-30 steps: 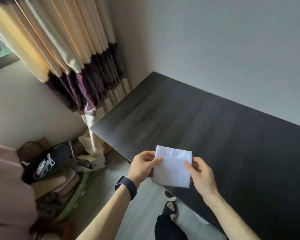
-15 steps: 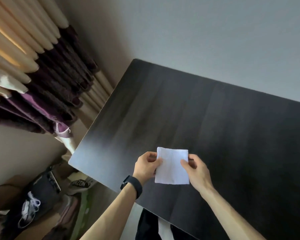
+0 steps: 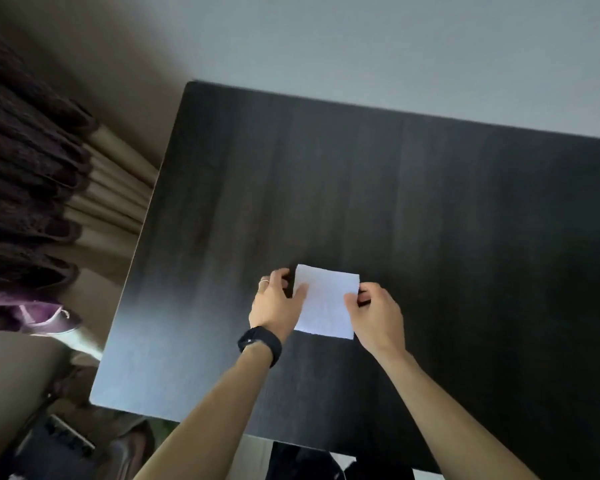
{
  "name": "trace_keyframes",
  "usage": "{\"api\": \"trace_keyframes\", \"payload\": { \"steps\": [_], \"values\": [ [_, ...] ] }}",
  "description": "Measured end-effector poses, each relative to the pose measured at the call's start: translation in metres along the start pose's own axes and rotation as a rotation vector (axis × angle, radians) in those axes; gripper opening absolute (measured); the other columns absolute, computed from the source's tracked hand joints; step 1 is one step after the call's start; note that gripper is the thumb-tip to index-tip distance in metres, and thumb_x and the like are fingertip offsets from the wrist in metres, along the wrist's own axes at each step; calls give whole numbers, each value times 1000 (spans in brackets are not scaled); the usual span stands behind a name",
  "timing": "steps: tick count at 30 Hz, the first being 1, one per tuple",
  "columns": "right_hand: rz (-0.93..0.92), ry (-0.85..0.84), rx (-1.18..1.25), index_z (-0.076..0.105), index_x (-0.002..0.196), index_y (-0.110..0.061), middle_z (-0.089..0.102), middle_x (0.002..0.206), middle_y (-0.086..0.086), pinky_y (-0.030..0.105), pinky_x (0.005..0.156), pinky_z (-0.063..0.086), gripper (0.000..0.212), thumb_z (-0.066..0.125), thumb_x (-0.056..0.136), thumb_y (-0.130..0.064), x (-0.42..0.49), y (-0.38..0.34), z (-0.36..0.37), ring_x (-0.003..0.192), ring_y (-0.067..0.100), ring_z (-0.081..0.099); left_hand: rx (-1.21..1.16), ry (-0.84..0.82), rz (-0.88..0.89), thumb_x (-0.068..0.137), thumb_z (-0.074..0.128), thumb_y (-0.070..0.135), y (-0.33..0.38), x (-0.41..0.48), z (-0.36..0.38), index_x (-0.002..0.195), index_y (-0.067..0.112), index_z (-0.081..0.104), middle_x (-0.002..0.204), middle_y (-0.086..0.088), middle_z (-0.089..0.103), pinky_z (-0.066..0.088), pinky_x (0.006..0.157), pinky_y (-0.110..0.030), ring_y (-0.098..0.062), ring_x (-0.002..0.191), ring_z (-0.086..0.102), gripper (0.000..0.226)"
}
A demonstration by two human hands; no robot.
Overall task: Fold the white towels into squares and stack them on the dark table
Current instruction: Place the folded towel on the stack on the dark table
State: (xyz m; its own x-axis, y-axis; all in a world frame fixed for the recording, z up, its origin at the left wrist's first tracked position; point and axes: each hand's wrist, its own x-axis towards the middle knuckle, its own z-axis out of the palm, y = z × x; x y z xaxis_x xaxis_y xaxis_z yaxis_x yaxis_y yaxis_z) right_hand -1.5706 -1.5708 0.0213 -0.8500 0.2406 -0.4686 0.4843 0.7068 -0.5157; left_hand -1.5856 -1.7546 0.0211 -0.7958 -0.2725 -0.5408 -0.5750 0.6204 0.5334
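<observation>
- The towel is now out over the desk, well in from the near edge. A second ago it hung at the near-left edge, partly over the floor.
- It is the same small white square as before, with no new fold, so the folding of this one looks done.
- The left hand pinches the towel's left edge, thumb on the front face and fingers curled behind.
- The right hand pinches the right edge in the same way, its fingers closed on the cloth.
- Both arms have reached forward with it, and the grip has not altered on either side.
- The view has swung off the curtain and the floor clutter, and the desk now fills the middle.
- I cannot tell whether the towel's lower edge touches the desk or hangs just above it.
- My read is that this is the carry-to-place step: the square is over its landing spot and needs lowering flat.
- The risk is that letting go unevenly lets the layers spring open.
</observation>
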Motion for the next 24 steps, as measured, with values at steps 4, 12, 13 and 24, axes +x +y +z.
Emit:
{"api": "trace_keyframes", "payload": {
  "steps": [4, 12, 13, 24],
  "values": [
    [-200, 130, -229, 55, 131, -21, 54, 135, 2, 31, 90, 53, 46, 61, 92, -44, -27, 16, 9, 121, 19, 52, 360, 144, 473, 91, 55, 50, -27, -17, 3, 147, 28, 37, 156, -2, 31, 44, 107, -46, -26, 137, 38, 63],
    [-437, 63, -577, 28, 154, -31, 23, 162, 16, 52, 113, 35, 66, 52, 96, -49, -51, 57, 43, 146, 33, 28, 722, -30, 807, 99, 38, 50, -83, -19, 13, 157, 34, 14, 167, 0, 5, 24, 117, -58, -26, 151, 16, 65],
    [-430, 62, -580, 27, 155, -31, 23, 162, 15, 53, 113, 34, 64, 48, 97, -49, -52, 59, 45, 147, 33, 26, 724, -33, 794, 100, 36, 49, -85, -17, 14, 157, 36, 13, 167, 0, 5, 22, 118, -57, -26, 151, 16, 63],
    [-477, 77, -564, 32, 154, -35, 26, 163, 8, 55, 116, 25, 51, 37, 103, -40, -39, 64, 46, 151, 29, 19, 672, 0, 696, 104, 36, 45, -87, -13, 19, 155, 44, 16, 166, 8, 7, 19, 118, -61, -19, 152, 14, 55]
  ]
}}
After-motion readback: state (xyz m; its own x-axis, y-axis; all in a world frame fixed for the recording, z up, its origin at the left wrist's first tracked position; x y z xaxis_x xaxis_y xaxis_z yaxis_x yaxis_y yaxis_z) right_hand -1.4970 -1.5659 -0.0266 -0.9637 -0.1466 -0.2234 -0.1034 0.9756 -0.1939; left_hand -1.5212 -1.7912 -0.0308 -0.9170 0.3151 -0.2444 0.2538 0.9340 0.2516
